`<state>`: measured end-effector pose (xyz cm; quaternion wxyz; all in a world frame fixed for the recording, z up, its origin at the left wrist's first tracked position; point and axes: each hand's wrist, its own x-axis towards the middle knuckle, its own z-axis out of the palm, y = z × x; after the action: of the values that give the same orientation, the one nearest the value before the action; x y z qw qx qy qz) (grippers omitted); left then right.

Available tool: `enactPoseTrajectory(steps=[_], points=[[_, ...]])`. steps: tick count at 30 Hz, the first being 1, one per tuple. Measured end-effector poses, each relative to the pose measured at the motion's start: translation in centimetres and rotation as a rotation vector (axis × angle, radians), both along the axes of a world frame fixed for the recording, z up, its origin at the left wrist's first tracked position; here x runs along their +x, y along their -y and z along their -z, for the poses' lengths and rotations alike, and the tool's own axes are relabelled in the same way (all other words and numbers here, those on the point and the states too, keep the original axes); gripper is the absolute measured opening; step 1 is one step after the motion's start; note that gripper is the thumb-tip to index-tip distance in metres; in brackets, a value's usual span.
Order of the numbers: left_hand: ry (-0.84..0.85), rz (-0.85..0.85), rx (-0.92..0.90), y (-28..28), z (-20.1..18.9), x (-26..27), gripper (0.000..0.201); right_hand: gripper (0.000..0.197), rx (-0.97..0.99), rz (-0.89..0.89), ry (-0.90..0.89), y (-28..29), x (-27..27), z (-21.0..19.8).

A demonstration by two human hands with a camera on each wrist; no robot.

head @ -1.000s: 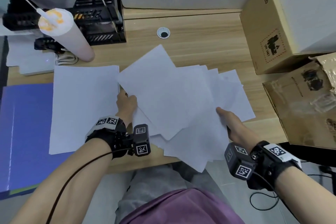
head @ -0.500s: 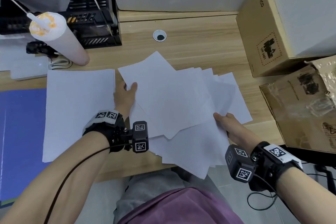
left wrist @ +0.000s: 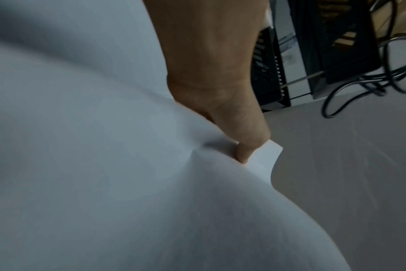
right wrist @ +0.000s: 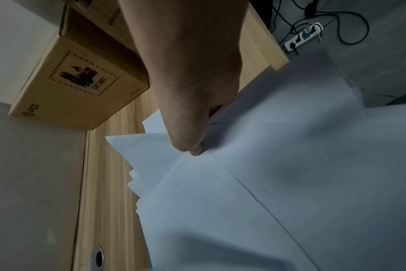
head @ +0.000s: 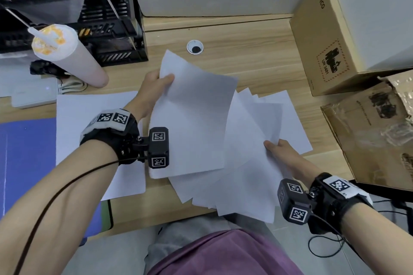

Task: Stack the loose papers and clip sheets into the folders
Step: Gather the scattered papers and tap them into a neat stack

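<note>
My left hand (head: 156,82) pinches the upper left corner of a white top sheet (head: 192,118) and holds it raised above the desk; in the left wrist view the thumb (left wrist: 241,146) presses into that bent sheet (left wrist: 104,165). Under it lies a fanned pile of loose white papers (head: 257,163), part hanging over the desk's near edge. My right hand (head: 279,149) grips the pile's right side, thumb on top; in the right wrist view the thumb (right wrist: 188,139) rests on the papers (right wrist: 267,183). A neat white paper stack (head: 89,118) lies left, beside a blue folder (head: 26,163).
A tall cup with a straw (head: 67,56) and a black wire rack (head: 93,18) stand at the back left. Two cardboard boxes (head: 335,40) crowd the right side of the wooden desk (head: 245,35). A cable grommet (head: 195,47) sits behind the papers.
My left hand has lifted the top sheet off the pile, turning it more upright and away from the desk. The right hand keeps its hold on the fanned papers.
</note>
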<state>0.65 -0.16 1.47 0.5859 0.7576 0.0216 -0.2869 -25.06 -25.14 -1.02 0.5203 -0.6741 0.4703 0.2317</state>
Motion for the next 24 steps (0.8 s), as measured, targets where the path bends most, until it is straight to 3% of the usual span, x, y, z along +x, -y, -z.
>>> enactPoseTrajectory(steps=[2,6,8,12,14,17,24], points=[[-0.038,0.036,-0.02,0.6,-1.2,0.6,0.008,0.025,0.008,0.0,-0.001,0.1,0.1,0.1],[-0.074,0.528,0.184,1.6,-1.8,0.3,0.02,0.029,0.024,0.025,0.02,-0.1,0.2,0.4],[-0.022,0.652,0.287,2.1,-0.2,-0.6,0.022,0.027,0.041,0.031,0.032,-0.3,0.2,0.4],[0.023,0.656,0.331,2.6,3.7,-3.2,0.027,0.023,0.081,0.027,0.046,-0.6,0.4,0.1],[0.028,0.673,0.306,2.9,4.8,-4.2,0.01,0.022,0.097,0.046,0.052,-0.5,0.5,0.0],[0.093,0.663,0.321,3.0,6.1,-5.1,0.039,0.021,0.108,0.09,0.063,-0.7,0.4,0.0],[0.303,0.655,0.571,2.7,8.0,-7.1,0.076,0.019,0.142,0.206,0.082,-1.3,0.3,0.8]])
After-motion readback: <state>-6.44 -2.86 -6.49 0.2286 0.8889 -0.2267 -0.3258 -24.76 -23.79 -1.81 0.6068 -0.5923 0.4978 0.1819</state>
